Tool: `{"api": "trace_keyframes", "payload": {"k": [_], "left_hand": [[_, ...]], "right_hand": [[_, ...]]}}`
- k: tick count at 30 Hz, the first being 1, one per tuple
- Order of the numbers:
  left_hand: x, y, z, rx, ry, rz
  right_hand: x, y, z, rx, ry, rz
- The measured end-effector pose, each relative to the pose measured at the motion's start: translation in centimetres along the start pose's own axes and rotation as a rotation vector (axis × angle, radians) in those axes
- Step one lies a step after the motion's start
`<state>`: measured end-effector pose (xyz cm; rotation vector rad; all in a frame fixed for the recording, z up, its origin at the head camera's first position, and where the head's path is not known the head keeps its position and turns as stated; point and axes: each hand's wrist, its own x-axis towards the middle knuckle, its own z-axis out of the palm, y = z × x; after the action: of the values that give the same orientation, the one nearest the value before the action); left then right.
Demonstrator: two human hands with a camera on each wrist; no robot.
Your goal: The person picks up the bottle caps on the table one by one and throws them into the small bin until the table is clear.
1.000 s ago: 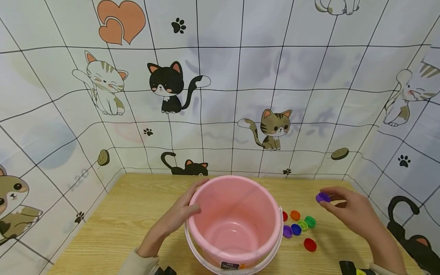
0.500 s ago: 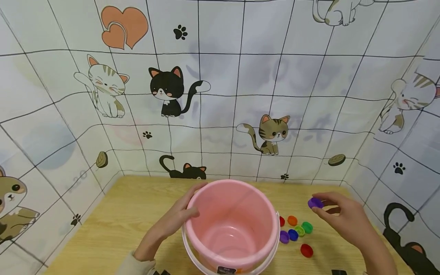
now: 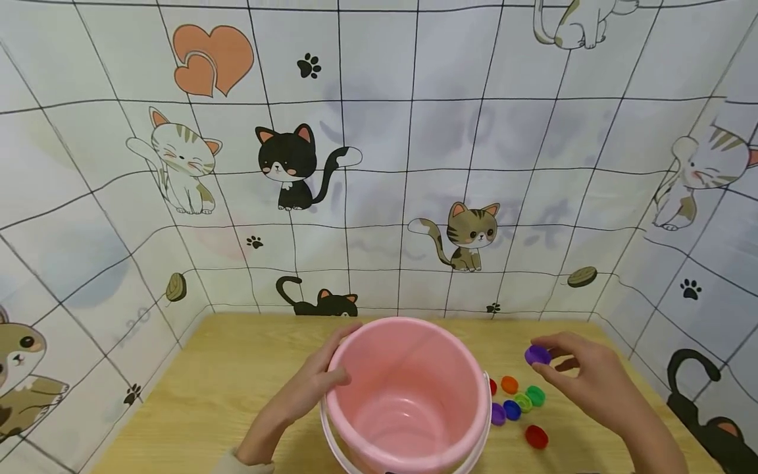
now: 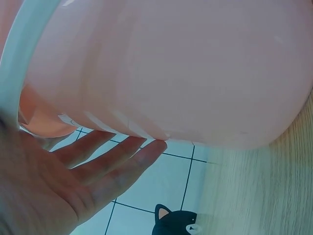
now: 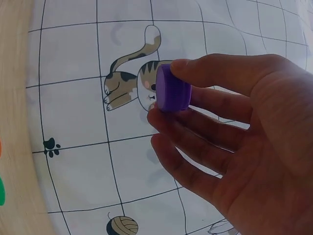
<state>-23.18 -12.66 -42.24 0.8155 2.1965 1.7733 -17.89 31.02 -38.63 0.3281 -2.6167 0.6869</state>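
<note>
A pink plastic bucket (image 3: 408, 395) with a white handle (image 3: 337, 447) stands tilted toward me on the table, its inside showing and holding nothing. My left hand (image 3: 304, 388) grips its left rim, thumb over the edge and fingers along the outer wall. In the left wrist view those fingers lie against the bucket's side (image 4: 171, 73). To the right, my right hand (image 3: 592, 382) pinches a purple bottle cap (image 3: 537, 355) between thumb and fingers, raised above the table. The right wrist view shows the ridged edge of this purple cap (image 5: 172, 89).
Several loose caps lie right of the bucket: orange (image 3: 509, 385), green (image 3: 535, 395), yellow-green (image 3: 522, 402), blue (image 3: 512, 410), purple (image 3: 498, 414) and red (image 3: 536, 437). Another red one is partly hidden by the bucket. A cat-print sheet (image 3: 379, 164) encloses the wooden table (image 3: 195, 395).
My right hand has moved a little to the left with the purple cap. The left hand keeps its grip on the bucket, and the head view has tipped slightly upward.
</note>
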Motion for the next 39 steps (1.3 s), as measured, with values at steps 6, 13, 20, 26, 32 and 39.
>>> {"api": "trace_keyframes", "payload": {"k": [6, 13, 20, 26, 32, 39], "left_hand": [[-0.2, -0.1, 0.1, -0.007, 0.004, -0.005], [-0.4, 0.2, 0.1, -0.010, 0.010, -0.029], [-0.5, 0.3, -0.1, 0.005, 0.015, -0.022], [-0.2, 0.2, -0.1, 0.013, 0.004, -0.015], [-0.2, 0.2, -0.1, 0.002, -0.004, -0.014], [-0.5, 0.1, 0.0, 0.012, 0.013, -0.009]], "right_hand": [[0.3, -0.1, 0.5, 0.002, 0.000, -0.028], [0.2, -0.2, 1.0, 0.014, 0.005, -0.030], [0.5, -0.3, 0.4, 0.004, 0.040, -0.057], [0.4, -0.7, 0.3, 0.013, 0.022, -0.025], [0.1, -1.2, 0.7, 0.036, -0.019, 0.016], [0.2, -1.7, 1.3, 0.059, -0.045, 0.025]]}}
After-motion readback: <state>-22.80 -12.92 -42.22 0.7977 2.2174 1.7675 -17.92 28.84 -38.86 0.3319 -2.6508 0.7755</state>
